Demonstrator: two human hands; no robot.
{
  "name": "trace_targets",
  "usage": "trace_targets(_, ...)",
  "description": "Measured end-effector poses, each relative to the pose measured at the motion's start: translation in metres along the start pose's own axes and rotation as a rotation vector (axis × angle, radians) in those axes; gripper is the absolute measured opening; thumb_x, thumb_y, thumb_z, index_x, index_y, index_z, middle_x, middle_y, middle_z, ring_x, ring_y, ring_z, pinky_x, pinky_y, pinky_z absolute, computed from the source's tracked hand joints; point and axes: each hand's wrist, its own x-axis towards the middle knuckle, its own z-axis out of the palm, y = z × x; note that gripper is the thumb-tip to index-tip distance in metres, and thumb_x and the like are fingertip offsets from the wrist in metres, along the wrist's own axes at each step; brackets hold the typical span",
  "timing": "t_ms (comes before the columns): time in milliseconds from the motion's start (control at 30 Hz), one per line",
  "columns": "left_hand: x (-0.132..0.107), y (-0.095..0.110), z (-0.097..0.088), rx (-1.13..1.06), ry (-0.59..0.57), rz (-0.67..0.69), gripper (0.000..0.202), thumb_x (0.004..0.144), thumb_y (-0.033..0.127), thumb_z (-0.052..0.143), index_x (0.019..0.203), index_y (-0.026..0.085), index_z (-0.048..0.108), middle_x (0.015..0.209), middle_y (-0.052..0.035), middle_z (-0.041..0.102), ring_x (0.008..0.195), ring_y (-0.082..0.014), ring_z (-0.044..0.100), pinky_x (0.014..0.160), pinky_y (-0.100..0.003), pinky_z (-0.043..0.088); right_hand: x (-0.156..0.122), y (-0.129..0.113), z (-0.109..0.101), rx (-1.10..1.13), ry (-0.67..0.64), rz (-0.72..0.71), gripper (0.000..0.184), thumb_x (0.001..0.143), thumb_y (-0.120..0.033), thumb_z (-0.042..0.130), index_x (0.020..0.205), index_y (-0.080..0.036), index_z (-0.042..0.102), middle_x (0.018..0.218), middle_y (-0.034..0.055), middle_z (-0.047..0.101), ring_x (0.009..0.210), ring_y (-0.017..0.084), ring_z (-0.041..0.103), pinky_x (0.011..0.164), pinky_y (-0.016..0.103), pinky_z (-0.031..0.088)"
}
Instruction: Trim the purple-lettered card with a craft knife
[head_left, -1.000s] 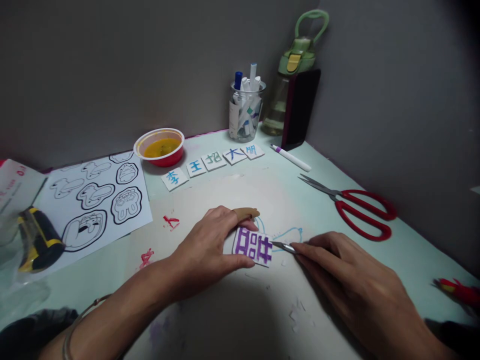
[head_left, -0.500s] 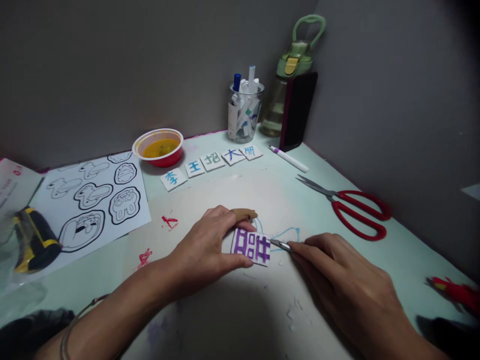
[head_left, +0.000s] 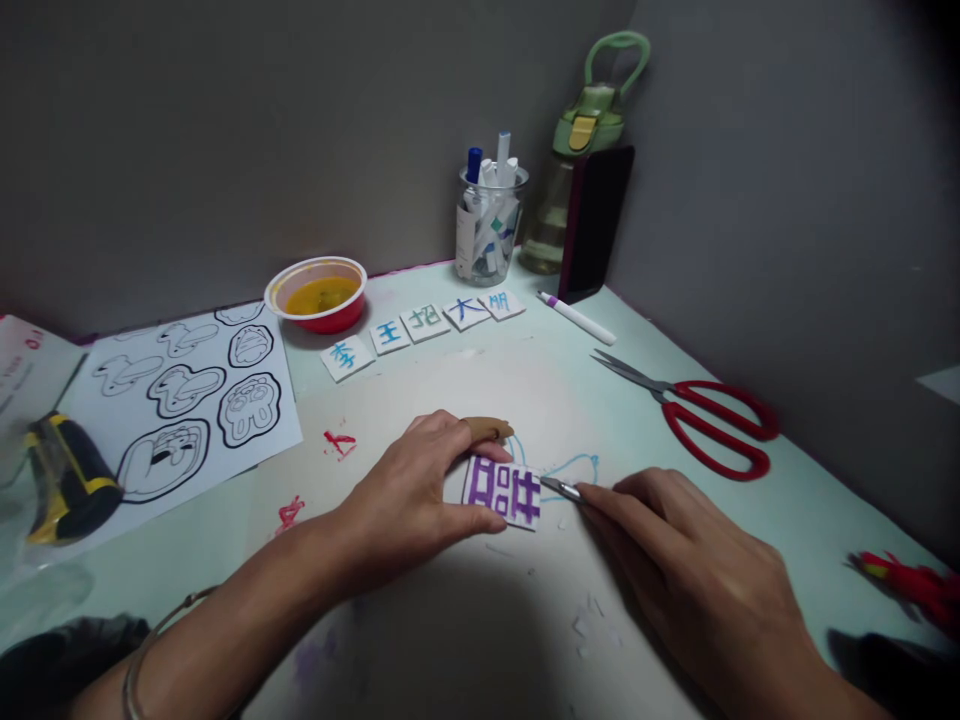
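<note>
Two grips | left hand [head_left: 416, 490] clamps tile [head_left: 504, 492] | right hand [head_left: 697, 570] pinches blade [head_left: 562, 489] at tile's right edge

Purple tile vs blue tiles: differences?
The purple tile bears purple strokes, the blue tiles blue ones. The purple tile looks larger than any blue tile. The left hand pins the purple tile, the right hand holds a blade at its edge; the blue tiles lie untouched in a row. Both are white and flat.
</note>
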Motion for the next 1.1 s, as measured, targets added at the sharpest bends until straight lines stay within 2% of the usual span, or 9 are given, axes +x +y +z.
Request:
trace_targets(300, -0.002, 0.0, 0.001, 0.008, -0.024, 0.029, 0.06, 0.076, 0.025, 0.083, 0.128, 0.025, 0.054, 0.117, 0.0004, 0.068, 0.111, -0.025, 0.052, 0.098, -0.038, 0.038, 0.01, -0.001, 0.006, -0.025, 0.045, 0.041, 0.017, 0.097, -0.013, 0.051, 0.108, -0.018, 0.063, 0.084, 0.0043, 0.056, 0.072, 0.017, 0.054, 0.055, 0.028, 0.036)
trace_targets(467, -0.001, -0.001, -0.001, 0.019, -0.062, 0.04, 0.061, 0.077, 0.025, 0.082, 0.13, 0.025, 0.052, 0.122, 0.0004, 0.066, 0.113, -0.0248, 0.052, 0.099, -0.039, 0.038, 0.01, 0.0, -0.001, 0.129, 0.04, 0.059, 0.014, 0.098, -0.018, 0.053, 0.107, -0.018, 0.064, 0.087, 0.0045, 0.058, 0.074, 0.016, 0.056, 0.058, 0.027, 0.042)
trace_targets(767, 0.002, 0.001, -0.001, 0.02, -0.072, 0.015, 0.063, 0.075, 0.026, 0.084, 0.13, 0.025, 0.053, 0.123, -0.0002, 0.065, 0.115, -0.0255, 0.052, 0.101, -0.041, 0.038, 0.008, 0.0, -0.006, 0.201, -0.006, 0.048, 0.018, 0.1, -0.02, 0.051, 0.111, -0.02, 0.064, 0.089, 0.005, 0.059, 0.073, 0.015, 0.057, 0.058, 0.028, 0.044)
trace_targets(1100, 0.002, 0.0, -0.001, 0.023, -0.061, 0.018, 0.06, 0.075, 0.026, 0.084, 0.128, 0.025, 0.054, 0.121, 0.0001, 0.066, 0.115, -0.0253, 0.051, 0.101, -0.04, 0.038, 0.008, 0.0, -0.005, 0.154, -0.01, 0.024, 0.019, 0.099, -0.016, 0.048, 0.11, -0.019, 0.064, 0.089, 0.0062, 0.06, 0.074, 0.017, 0.058, 0.055, 0.028, 0.044)
